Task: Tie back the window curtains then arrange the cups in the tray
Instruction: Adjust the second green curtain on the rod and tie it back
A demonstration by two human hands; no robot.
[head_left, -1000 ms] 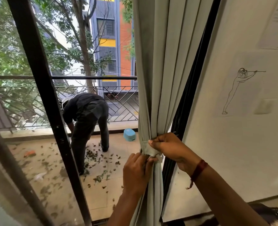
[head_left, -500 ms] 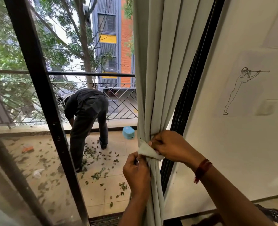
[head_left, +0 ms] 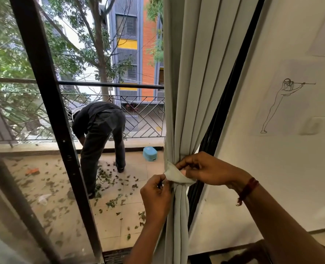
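A pale grey-green curtain hangs gathered into a bunch at the right side of the window. A tie-back strip of the same cloth wraps the bunch at waist height, its flap sticking out to the front. My left hand pinches the strip's lower left end against the curtain. My right hand, with a red thread on the wrist, pinches the strip's upper edge from the right. No cups or tray are in view.
A black window frame post runs down the left of the glass. Outside, a person in dark clothes bends over a leaf-strewn balcony floor near a blue tub. A white wall with a line drawing stands right of the curtain.
The strip's flap has been pulled out and loosened from the bunch. My left hand slid down a little; my right hand stays at the strip's top edge.
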